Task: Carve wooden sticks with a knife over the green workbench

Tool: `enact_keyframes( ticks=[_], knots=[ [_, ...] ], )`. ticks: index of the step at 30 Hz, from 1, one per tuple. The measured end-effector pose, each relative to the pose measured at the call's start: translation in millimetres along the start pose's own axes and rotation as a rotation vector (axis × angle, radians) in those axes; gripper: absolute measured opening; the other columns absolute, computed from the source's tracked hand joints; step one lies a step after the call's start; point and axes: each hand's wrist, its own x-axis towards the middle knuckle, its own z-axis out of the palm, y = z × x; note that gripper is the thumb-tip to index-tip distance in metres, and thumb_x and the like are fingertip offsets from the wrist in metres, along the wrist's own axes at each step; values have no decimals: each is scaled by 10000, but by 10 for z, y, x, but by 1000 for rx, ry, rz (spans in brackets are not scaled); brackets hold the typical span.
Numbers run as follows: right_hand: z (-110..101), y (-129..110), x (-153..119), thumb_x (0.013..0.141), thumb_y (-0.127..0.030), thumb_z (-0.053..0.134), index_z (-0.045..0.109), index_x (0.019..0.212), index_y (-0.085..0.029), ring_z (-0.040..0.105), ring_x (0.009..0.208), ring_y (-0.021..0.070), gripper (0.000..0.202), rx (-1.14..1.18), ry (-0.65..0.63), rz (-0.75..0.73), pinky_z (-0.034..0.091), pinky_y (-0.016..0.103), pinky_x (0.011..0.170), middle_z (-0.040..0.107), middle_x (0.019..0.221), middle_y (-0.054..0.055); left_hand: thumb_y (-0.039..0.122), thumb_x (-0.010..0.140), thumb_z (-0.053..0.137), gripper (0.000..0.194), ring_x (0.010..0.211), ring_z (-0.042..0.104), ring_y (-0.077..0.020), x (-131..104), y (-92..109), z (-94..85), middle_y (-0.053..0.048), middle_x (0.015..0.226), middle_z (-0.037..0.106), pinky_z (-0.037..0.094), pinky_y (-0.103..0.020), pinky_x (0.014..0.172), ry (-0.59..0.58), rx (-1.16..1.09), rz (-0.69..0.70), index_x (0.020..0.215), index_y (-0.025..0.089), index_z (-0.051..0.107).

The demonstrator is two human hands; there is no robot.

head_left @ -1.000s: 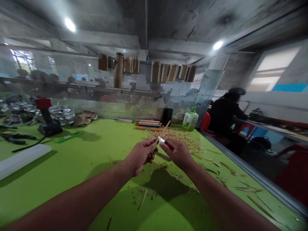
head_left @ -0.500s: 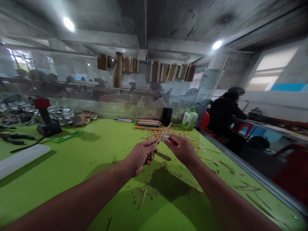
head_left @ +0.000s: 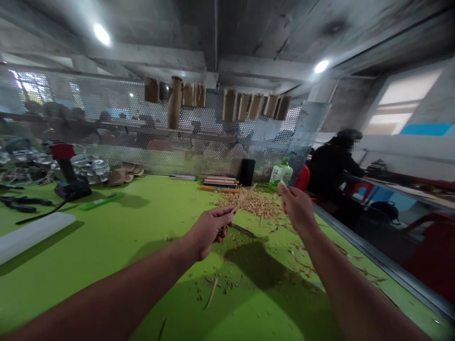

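Note:
My left hand is closed around a thin wooden strip that points away from me over a heap of shavings. A dark flat bar shows just beyond its fingers; I cannot tell whether it lies on the table or is held. My right hand, off to the right and apart from the strip, is closed on a small knife. Only the knife's pale tip shows beyond the fingers; its handle is hidden in the fist.
On the green table are a cordless drill, pliers, a green cutter and a white block. A green jug, black phone and stacked sticks stand behind. A person sits right.
My right hand has moved right and away from the strip with the knife, uncovering the shavings. My left hand has stayed nearly still, holding the strip.

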Motion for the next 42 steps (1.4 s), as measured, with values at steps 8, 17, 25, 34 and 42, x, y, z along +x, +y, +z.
enact_keyframes(
  ticks=[8,17,25,34,42],
  knots=[
    [347,-488,-467,897,-517,447,469,646,-191,415,554,111,412,-112,-376,-303,270,244,529,464,589,-17,244,841,596,428,523,420,-41,17,-14,-25,9,768,530,327,-185,491,-43,-37,30,1269,232,604],
    [307,-486,-466,895,-517,455,492,643,-193,433,556,112,412,-221,-340,-305,231,242,522,508,601,-10,221,816,616,467,479,379,-22,24,-9,-12,20,750,516,225,-169,431,-48,-58,30,1283,228,595],
    [249,-426,-373,887,-528,463,476,623,-198,417,544,114,423,-240,-273,-283,238,251,526,467,572,-18,178,833,581,441,460,345,-21,5,25,6,23,736,499,192,-168,418,-47,-50,-17,1270,230,604],
    [155,-282,-208,841,-586,493,481,586,-198,400,502,112,465,-116,-178,-153,240,250,479,456,525,-17,186,852,556,414,455,313,-27,-17,35,-4,32,692,483,181,-181,425,-50,40,-40,1261,209,612],
    [15,-45,13,726,-639,624,549,716,-188,357,339,72,457,508,29,316,255,221,332,418,466,-62,232,828,573,324,496,447,-51,-1,7,-20,14,748,545,338,-190,482,-79,-36,-32,1142,171,630]
  ],
)
